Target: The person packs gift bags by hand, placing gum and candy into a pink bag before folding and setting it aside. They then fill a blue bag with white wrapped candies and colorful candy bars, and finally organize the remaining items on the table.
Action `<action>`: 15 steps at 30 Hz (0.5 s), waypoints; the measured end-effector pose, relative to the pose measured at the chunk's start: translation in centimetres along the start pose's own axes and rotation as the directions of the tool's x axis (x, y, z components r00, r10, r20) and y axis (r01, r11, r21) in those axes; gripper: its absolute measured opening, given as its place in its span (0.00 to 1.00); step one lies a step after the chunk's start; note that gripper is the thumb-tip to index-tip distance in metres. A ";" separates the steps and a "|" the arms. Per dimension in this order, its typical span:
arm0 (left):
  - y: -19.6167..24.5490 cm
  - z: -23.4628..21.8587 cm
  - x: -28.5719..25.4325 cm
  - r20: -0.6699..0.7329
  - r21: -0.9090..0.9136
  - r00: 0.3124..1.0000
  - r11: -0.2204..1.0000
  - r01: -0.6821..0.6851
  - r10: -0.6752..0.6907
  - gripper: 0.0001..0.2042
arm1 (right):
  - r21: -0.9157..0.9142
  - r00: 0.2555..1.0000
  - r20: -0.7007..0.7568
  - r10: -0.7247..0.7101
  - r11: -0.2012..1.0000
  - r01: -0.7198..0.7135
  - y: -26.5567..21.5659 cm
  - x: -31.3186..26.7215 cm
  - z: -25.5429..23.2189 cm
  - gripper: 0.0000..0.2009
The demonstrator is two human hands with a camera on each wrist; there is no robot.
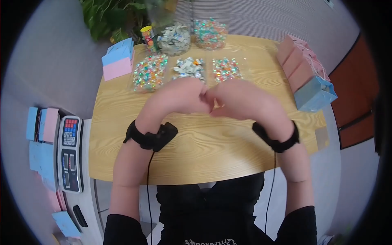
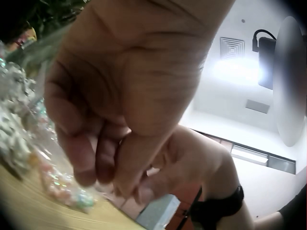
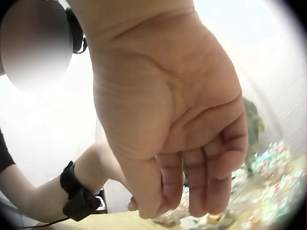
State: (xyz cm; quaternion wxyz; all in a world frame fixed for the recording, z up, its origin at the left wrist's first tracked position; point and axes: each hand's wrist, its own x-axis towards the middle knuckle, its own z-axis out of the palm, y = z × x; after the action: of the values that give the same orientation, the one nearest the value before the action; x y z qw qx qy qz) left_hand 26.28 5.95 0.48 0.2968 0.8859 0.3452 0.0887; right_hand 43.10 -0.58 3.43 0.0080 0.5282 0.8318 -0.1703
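Observation:
Above the table my left hand (image 1: 185, 94) and right hand (image 1: 237, 98) meet, fingertips touching or overlapping at the middle. In the left wrist view the left hand's fingers (image 2: 103, 155) bend downward and its thumb lies close to the index finger. Loosely bent, the right hand's fingers (image 3: 196, 187) hang down in the right wrist view. No object shows in either hand. Just beyond the hands lie three clear trays: shiny colourful wrapped candies (image 1: 150, 72) at left, white wrapped candies (image 1: 188, 68) in the middle, more colourful candies (image 1: 226, 69) at right.
Behind the trays stand a jar of white candies (image 1: 175, 38), a container of shiny candies (image 1: 211, 33) and a yellow-lidded canister (image 1: 148, 37). Pink paper bags (image 1: 300, 61) and a blue bag (image 1: 314, 94) line the right edge. A scale (image 1: 70, 153) sits at left beside blue and pink boxes.

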 end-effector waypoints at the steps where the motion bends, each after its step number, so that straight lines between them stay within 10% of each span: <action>1: -1.2 -0.3 -0.7 0.187 0.099 0.978 0.992 0.077 -0.095 0.14 | -0.004 1.000 0.010 -0.016 1.000 0.016 -1.4 1.5 0.6 0.14; 5: -5.0 0.8 -1.6 0.391 0.347 0.864 0.920 0.182 -0.318 0.13 | 0.028 0.984 0.172 -0.054 0.998 0.050 -2.7 7.0 6.0 0.12; 15: -7.0 0.6 -0.5 0.506 0.055 0.800 0.938 0.342 -0.322 0.11 | 0.226 0.919 0.353 -0.176 0.969 0.098 -0.7 9.7 5.7 0.10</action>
State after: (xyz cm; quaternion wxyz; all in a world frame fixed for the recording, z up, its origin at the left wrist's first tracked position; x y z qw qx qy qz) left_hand 22.17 9.42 -4.13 0.4050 0.7975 0.4028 -0.1943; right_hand 37.21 6.00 -3.61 0.0984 0.4249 0.8285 -0.3513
